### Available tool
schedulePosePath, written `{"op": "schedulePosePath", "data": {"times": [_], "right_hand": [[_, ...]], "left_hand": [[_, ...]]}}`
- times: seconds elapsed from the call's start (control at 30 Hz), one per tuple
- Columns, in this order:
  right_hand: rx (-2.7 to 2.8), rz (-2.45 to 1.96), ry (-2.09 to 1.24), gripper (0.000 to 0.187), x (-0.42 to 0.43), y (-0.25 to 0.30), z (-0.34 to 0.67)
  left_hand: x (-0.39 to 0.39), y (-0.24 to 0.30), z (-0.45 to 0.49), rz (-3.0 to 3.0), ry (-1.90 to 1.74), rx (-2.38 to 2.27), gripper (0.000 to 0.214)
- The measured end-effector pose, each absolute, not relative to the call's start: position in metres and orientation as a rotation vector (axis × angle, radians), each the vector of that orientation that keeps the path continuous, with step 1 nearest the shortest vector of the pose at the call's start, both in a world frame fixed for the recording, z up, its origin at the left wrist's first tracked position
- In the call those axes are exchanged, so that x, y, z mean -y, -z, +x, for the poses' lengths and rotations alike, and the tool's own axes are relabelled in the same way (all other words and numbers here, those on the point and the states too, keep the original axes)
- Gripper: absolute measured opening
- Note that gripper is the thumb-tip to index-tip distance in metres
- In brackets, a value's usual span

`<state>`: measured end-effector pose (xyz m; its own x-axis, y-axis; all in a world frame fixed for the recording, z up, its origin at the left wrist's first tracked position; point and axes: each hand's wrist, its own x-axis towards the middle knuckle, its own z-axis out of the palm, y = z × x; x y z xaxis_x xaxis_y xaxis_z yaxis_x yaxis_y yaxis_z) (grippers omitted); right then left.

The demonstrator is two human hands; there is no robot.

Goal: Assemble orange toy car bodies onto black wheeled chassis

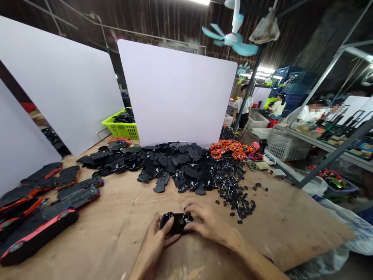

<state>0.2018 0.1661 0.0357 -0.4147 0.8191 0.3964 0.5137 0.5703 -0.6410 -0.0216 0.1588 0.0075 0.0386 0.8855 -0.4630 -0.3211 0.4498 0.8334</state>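
My left hand [155, 241] grips a small black plastic toy-car chassis [174, 222] from the left, thumb on top. My right hand [208, 221] closes on its right end, fingers curled over a wheel-and-axle part there. Both hands rest low on the wooden table [116, 233], near its front edge. Just beyond lies a heap of black chassis plates [175, 165], and to its right a scatter of small black wheels on metal axles [233, 190].
Finished red-and-black toy cars [43, 206] lie in rows at the left. Orange parts [233, 149] sit at the back right, beside a green basket [124, 126]. White divider boards [177, 91] stand behind. Other people work at the far right near shelves and crates.
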Motion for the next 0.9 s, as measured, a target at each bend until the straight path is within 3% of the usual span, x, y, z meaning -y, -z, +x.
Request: {"op": "schedulePosePath", "data": {"times": [0.07, 0.13, 0.27, 0.37, 0.53, 0.63, 0.77, 0.9], "right_hand": [[2.015, -1.278, -0.258, 0.016, -0.204, -0.052, 0.242], [1.970, -1.472, -0.045, 0.017, -0.250, -0.067, 0.286], [1.977, -1.552, -0.023, 0.021, -0.331, -0.075, 0.354], [1.956, -1.569, -0.060, 0.014, -0.361, -0.066, 0.380], [1.894, -1.541, -0.168, 0.017, -0.365, -0.052, 0.396], [1.871, -1.504, -0.222, 0.014, -0.358, -0.052, 0.393], [1.669, -1.477, -0.212, 0.017, -0.346, -0.064, 0.392], [1.455, -1.486, -0.273, 0.031, -0.309, -0.063, 0.399]], "left_hand": [[-0.169, -0.014, -0.030, 0.635, -1.006, -1.214, 0.049], [-0.176, -0.021, -0.038, 0.765, -1.016, -1.242, 0.049], [-0.180, -0.031, -0.040, 1.404, -1.063, -1.347, 0.040], [-0.179, -0.032, -0.028, 1.846, -0.837, -1.472, 0.025], [-0.189, -0.044, 0.003, 2.238, -0.431, -1.565, 0.039], [-0.204, -0.061, 0.009, 2.092, -0.569, -1.655, 0.037], [-0.213, -0.063, -0.012, 1.446, -1.093, -1.527, 0.021], [-0.184, -0.027, -0.039, 0.695, -1.115, -1.372, 0.039]]}}
